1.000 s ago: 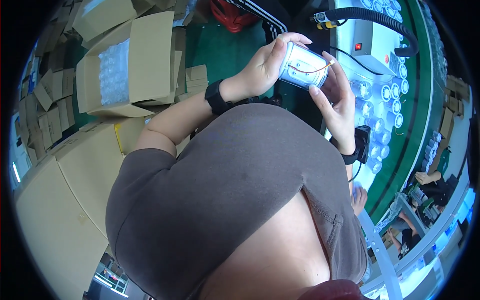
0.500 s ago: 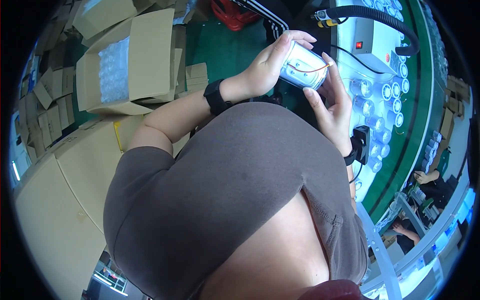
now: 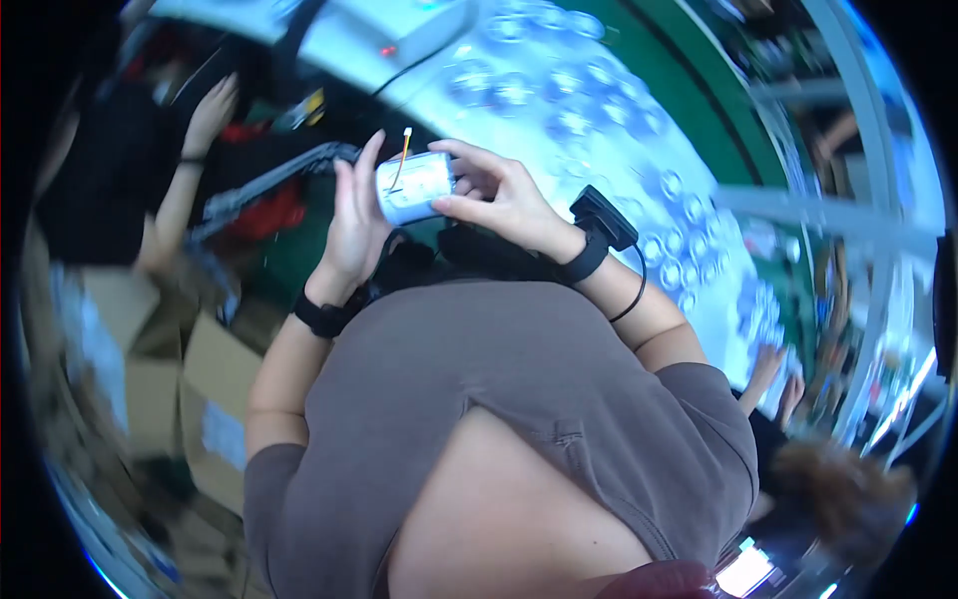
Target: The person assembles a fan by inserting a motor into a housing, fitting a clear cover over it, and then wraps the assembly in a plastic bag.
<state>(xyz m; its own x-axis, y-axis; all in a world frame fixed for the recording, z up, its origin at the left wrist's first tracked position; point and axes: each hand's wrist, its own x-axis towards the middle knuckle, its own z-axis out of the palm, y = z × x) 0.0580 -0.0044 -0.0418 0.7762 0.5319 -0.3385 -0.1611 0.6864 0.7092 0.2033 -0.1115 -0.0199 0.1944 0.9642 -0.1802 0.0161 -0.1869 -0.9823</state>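
A white and clear cylindrical housing (image 3: 414,190) is held level between my two hands, in front of my chest. A thin yellow-red wire lead (image 3: 404,158) rises from its side and ends in a small white plug. Against the housing's left end is my left hand (image 3: 354,220), its fingers reaching upward and partly behind. My right hand (image 3: 504,205) grips the right end, index finger above and thumb below. Some fingertips are hidden by the housing.
Many clear cylinders (image 3: 574,125) stand on the white table (image 3: 539,170) ahead and to the right, slightly blurred. Cardboard boxes (image 3: 215,369) lie at lower left. Co-workers' arms (image 3: 180,195) show at far left, and other co-workers' hands (image 3: 778,379) at right.
My body has turned to the right, so the table now lies ahead and the boxes have shifted lower left. The housing has been tilted in my hands, its wire now pointing up.
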